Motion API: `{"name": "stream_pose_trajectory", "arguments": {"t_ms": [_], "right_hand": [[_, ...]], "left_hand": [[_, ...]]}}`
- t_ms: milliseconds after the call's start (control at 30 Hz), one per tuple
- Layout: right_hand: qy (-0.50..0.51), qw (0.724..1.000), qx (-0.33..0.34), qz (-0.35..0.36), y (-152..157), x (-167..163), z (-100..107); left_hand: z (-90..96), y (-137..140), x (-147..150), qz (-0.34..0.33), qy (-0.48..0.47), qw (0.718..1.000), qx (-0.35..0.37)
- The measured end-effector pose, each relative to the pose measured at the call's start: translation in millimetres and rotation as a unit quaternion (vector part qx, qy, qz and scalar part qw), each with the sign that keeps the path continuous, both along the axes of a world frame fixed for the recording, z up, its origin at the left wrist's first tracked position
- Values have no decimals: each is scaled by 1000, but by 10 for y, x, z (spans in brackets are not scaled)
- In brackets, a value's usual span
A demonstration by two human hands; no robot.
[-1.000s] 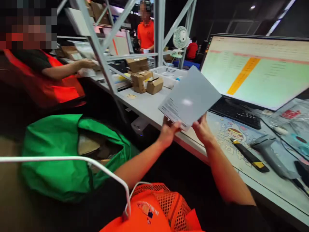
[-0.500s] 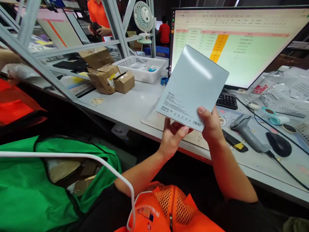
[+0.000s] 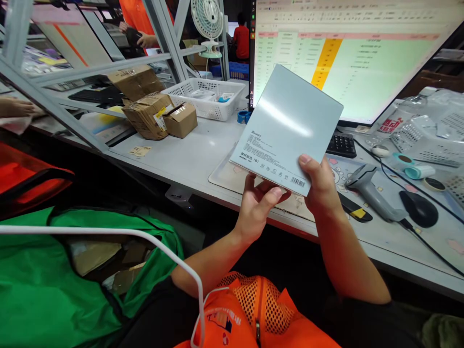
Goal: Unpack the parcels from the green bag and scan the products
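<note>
A flat pale-blue box (image 3: 290, 116) is tilted in front of the monitor, its printed back with small text and a barcode facing me. My right hand (image 3: 321, 186) grips its lower right corner, thumb on the printed face and fingers hidden behind. At the bottom edge, my left hand (image 3: 259, 205) has its fingers curled under the box and its thumb bent close to that edge. On the desk to the right lie a grey barcode scanner (image 3: 373, 193) and a black-and-yellow cutter (image 3: 355, 208).
Cardboard boxes (image 3: 148, 116) and a white basket (image 3: 203, 94) stand at the desk's left. The monitor (image 3: 377, 63) rises behind, with a mouse (image 3: 418, 209) to the right. A green bag (image 3: 32, 285) holding parcels sits low left. A co-worker (image 3: 145, 24) stands beyond the frame.
My view has shifted slightly, so the background sits a little higher and to the left. Both hands keep the box in nearly the same pose, its face tilted slightly differently.
</note>
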State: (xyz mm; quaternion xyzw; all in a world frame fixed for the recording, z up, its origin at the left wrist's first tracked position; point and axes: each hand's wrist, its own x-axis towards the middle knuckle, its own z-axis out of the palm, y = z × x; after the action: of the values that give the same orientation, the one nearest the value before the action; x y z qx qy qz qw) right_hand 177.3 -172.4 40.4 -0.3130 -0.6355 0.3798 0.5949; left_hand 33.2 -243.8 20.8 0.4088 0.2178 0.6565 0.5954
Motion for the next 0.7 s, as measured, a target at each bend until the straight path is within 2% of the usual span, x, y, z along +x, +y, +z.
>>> {"name": "stream_pose_trajectory", "arguments": {"t_ms": [233,367,533,700], "right_hand": [[-3,999,14,-35,-119,6,25],[-33,996,55,-60,-206,31,115],[-120,981,123,-95,-300,50,208],[-155,970,141,-126,-377,38,154]], "left_hand": [[1,-38,-36,14,14,999,27],[5,-63,-105,9,30,999,41],[-6,-77,-179,-21,67,997,-17],[-18,-62,-177,-12,59,996,-63]]}}
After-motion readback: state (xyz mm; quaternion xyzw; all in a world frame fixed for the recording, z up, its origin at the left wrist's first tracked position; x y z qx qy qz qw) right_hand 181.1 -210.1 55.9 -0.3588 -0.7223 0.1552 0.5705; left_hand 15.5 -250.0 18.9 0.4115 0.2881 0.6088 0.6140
